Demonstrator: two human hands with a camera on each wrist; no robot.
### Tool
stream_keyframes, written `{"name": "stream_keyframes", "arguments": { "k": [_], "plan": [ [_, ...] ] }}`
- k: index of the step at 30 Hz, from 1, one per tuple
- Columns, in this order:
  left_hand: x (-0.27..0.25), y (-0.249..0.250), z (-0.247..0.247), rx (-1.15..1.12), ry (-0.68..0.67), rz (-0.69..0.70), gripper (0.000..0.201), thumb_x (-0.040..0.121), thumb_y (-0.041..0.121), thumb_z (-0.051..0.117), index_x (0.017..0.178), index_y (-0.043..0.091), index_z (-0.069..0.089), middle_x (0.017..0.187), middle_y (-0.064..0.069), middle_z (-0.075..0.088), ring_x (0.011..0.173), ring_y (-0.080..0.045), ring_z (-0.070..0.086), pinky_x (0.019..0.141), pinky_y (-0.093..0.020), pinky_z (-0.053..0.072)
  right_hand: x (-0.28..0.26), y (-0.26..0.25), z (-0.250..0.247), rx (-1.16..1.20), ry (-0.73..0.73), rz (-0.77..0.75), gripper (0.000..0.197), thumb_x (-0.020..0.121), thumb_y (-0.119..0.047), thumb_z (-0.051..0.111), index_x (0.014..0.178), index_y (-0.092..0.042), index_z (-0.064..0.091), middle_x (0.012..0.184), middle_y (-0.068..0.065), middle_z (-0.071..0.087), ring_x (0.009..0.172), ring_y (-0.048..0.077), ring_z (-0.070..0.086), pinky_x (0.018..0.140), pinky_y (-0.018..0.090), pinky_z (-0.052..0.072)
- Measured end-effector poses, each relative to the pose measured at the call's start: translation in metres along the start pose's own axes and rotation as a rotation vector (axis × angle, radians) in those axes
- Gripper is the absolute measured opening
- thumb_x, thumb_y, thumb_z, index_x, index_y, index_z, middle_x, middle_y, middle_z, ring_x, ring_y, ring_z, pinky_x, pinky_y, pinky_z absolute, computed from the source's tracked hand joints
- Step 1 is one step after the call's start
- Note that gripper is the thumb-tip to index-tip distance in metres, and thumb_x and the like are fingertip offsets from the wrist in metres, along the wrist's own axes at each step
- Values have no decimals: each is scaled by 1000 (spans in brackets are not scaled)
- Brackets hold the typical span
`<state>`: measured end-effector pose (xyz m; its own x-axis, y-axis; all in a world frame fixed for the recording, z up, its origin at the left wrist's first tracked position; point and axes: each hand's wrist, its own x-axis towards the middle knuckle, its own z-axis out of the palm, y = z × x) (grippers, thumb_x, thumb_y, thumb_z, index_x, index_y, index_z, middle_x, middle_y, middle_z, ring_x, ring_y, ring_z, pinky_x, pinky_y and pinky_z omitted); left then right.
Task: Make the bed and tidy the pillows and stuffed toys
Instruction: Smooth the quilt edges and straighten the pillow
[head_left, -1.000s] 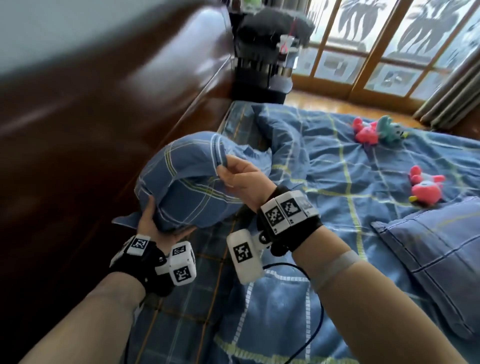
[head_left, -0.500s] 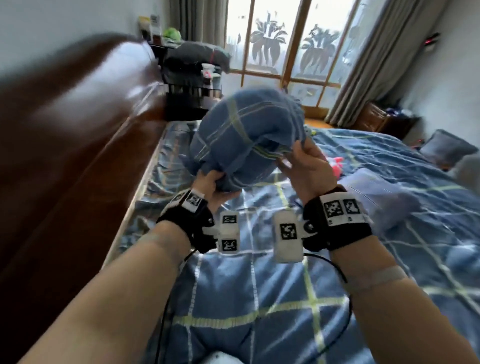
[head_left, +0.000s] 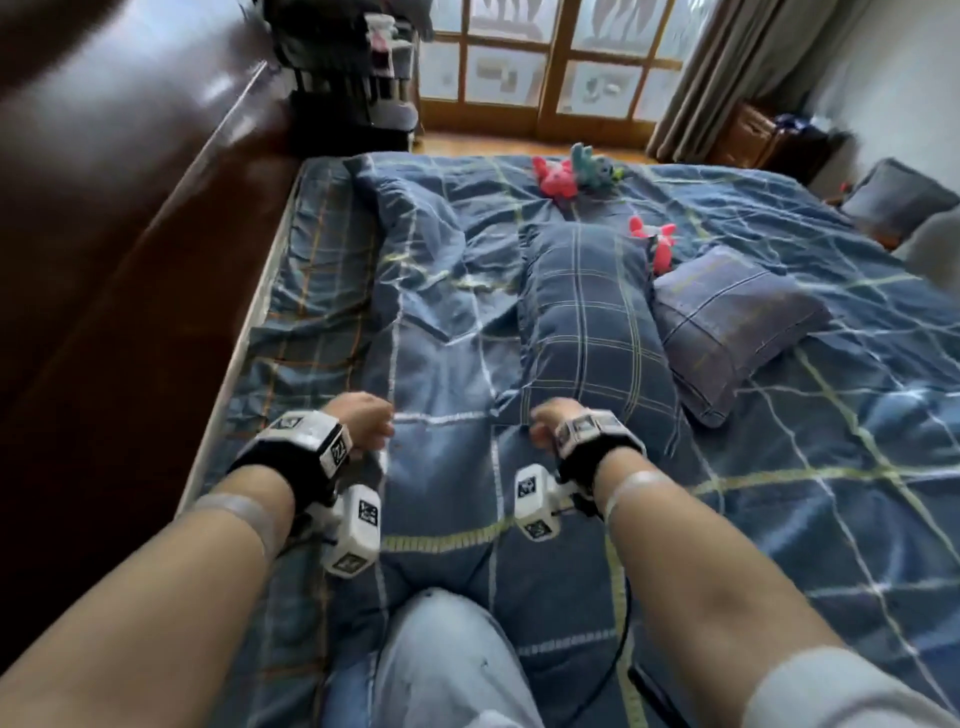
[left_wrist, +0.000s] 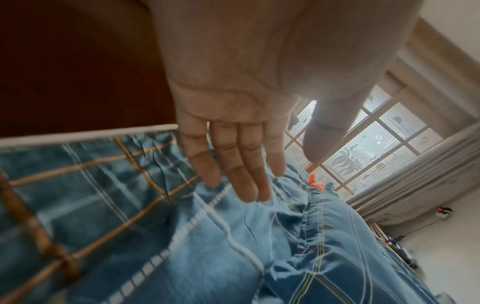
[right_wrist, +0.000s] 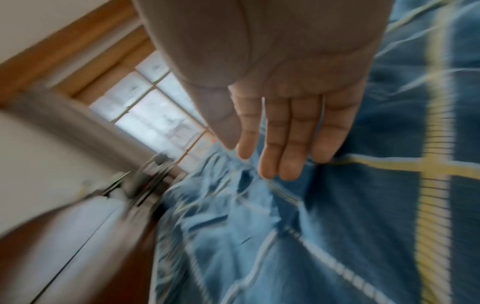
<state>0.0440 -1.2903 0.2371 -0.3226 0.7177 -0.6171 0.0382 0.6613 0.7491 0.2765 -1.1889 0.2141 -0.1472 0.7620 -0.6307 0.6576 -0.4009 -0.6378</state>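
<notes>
- Nearest of all, the person's knee in pale jeans (head_left: 447, 660) pressed into the blue plaid duvet (head_left: 447, 467) at the lower edge of the head view.
- Both forearms reached forward over the duvet, each wrist wearing a black band with white marker cubes.
- The left hand (head_left: 363, 423) hovered just above the duvet near the bed's left edge; the left wrist view showed its fingers (left_wrist: 246, 174) straight and together, holding nothing.
- The right hand (head_left: 545, 423) hung just at the near end of a long plaid pillow (head_left: 587, 322); the right wrist view, blurred by motion, showed its fingers (right_wrist: 285, 144) extended and loose, nothing gripped, though whether the tips touched fabric could not be told.
- That long plaid pillow lay lengthwise on the duvet, running away from the person.
- Just right of it lay a second pillow (head_left: 732, 317), paler blue-grey and turned at an angle, its near corner close beside the first.
- A pink stuffed toy (head_left: 657, 244) sat between the far ends of the two pillows.
- Farther on, a pink toy (head_left: 556, 179) and a teal toy (head_left: 592, 166) lay touching each other near the bed's far edge.
- Along the left ran the dark wooden headboard (head_left: 119, 260).
- Beyond the bed stood a wood-framed glass door (head_left: 550, 67) with grey curtains (head_left: 711, 67) to its right.
</notes>
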Motion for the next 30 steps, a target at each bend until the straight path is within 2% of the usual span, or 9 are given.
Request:
{"name": "stream_keyframes", "arguments": {
  "k": [1,4,6,7,13,19,22,26,30],
  "plan": [
    [-12,-4,-7,50,23,42,27,90,-1,45,66,9,52,50,-7,55,36,-14,47,52,-19,31,-7,-15,16,-51,-30,-90,40,93,-11,48,131,2,48,134,23,52,98,17,66,53,15,46],
    [-54,-17,-22,219,68,157,26,86,1,51,62,11,56,33,2,55,25,-5,46,34,-9,33,-51,-54,50,-157,-94,-246,35,91,-11,55,123,2,55,98,23,69,36,0,57,36,11,44],
    [-86,-21,-25,353,39,208,24,85,6,55,62,12,57,40,2,58,35,-9,51,31,-8,31,-87,-65,59,-304,-134,-279,27,91,-11,57,115,0,60,54,5,67,30,2,53,39,13,47],
    [-101,-22,-26,392,23,226,22,85,7,55,63,12,58,47,-1,59,41,-13,51,32,-8,32,-105,-69,60,-399,-141,-309,23,91,-13,57,112,-3,61,48,0,62,37,5,56,47,16,51],
    [-159,-45,0,452,-26,256,17,83,9,59,67,10,60,33,5,55,36,-10,52,38,-11,38,-198,-37,61,-544,-26,-393,27,89,-20,59,107,0,64,64,3,54,63,19,53,61,27,46],
    [-185,-126,91,594,-176,262,11,85,14,56,90,12,66,57,2,56,47,-11,51,40,-11,36,-238,71,66,-652,-47,-317,22,89,-26,58,102,-11,67,80,3,58,83,17,53,56,25,38],
    [-198,-169,128,620,-261,190,9,85,15,55,88,15,64,52,5,59,43,-4,54,36,-9,37,-239,133,67,-709,-136,-176,25,90,-28,56,104,-10,65,84,3,59,84,18,53,68,24,42],
    [-201,-228,150,572,-244,63,17,85,11,54,98,5,64,79,-10,62,62,-21,56,57,-21,44,-228,206,74,-674,-197,-63,33,91,-26,55,115,-4,62,113,15,65,102,27,60,93,36,48],
    [-192,-307,159,469,-113,-168,31,86,9,55,118,8,54,82,-11,66,62,-25,57,51,-19,46,-206,273,96,-718,-291,-4,34,92,-29,54,117,-7,60,122,13,62,114,30,57,93,33,46]
  ]
}}
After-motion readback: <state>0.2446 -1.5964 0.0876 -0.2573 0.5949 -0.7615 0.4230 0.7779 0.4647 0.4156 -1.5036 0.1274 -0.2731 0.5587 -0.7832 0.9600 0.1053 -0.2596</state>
